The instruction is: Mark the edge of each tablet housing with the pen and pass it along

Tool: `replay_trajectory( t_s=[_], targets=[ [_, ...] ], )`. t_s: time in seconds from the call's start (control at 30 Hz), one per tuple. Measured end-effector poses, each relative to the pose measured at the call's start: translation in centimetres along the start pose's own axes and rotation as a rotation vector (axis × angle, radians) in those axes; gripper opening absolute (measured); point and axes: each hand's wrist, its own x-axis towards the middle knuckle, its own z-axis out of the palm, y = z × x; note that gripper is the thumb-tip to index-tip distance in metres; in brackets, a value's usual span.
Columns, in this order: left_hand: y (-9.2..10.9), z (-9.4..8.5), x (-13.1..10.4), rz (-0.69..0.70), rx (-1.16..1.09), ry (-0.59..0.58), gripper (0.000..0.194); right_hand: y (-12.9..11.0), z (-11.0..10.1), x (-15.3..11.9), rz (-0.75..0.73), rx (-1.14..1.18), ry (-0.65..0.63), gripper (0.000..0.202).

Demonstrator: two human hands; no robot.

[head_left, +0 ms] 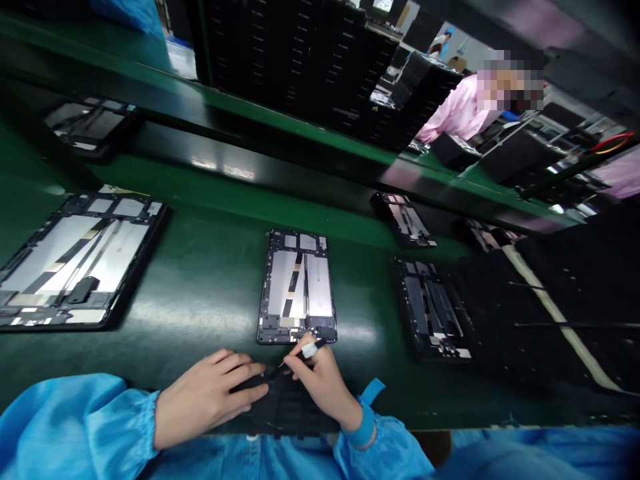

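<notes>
My left hand point(213, 393) lies with its fingers extended over the left side of a black tray-like piece point(295, 410) at the table's front edge. My right hand point(320, 380) pinches a thin black tool with a white label point(311, 349); its fine tip points down-left at the black piece, near my left fingertips. What the tip touches is too small to tell. Just beyond my hands lies an opened tablet point(300, 287), its silver inner plates and dark ribbon cables showing.
Another opened tablet point(80, 260) lies at left, and one point(433, 310) at right. More sit on the dark strip point(240, 160) behind. Black stacked trays point(300, 60) rise beyond; black padded material point(560, 300) lies right. A person in pink point(460, 110) is far back.
</notes>
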Motion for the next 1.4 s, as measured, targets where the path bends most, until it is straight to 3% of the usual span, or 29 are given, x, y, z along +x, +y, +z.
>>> replay_trajectory(
  t_s=[0.07, 0.17, 0.3, 0.47, 1.0, 1.4],
  targets=[
    [0.2, 0.3, 0.1, -0.024, 0.006, 0.021, 0.023, -0.1, -0.8, 0.3, 0.012, 0.166, 0.043, 0.04],
    [0.2, 0.5, 0.5, -0.06, 0.03, 0.056, 0.024, -1.4, -2.4, 1.9, 0.006, 0.229, 0.075, 0.044],
    [-0.6, -0.1, 1.4, -0.065, 0.056, 0.097, 0.023, -3.4, -3.5, 5.3, 0.1, 0.204, -0.086, 0.046],
    [-1.9, -1.0, 2.0, -0.094, 0.119, 0.158, 0.025, -3.9, -2.6, 7.7, 0.18, 0.154, -0.229, 0.05],
    [-2.4, -0.3, 2.0, -0.075, 0.115, 0.244, 0.03, -3.7, -1.9, 8.0, 0.233, 0.097, -0.228, 0.058],
    [-2.5, -0.3, 2.0, -0.076, 0.117, 0.223, 0.028, -3.8, -1.8, 7.9, 0.225, 0.095, -0.201, 0.052]
  ],
)
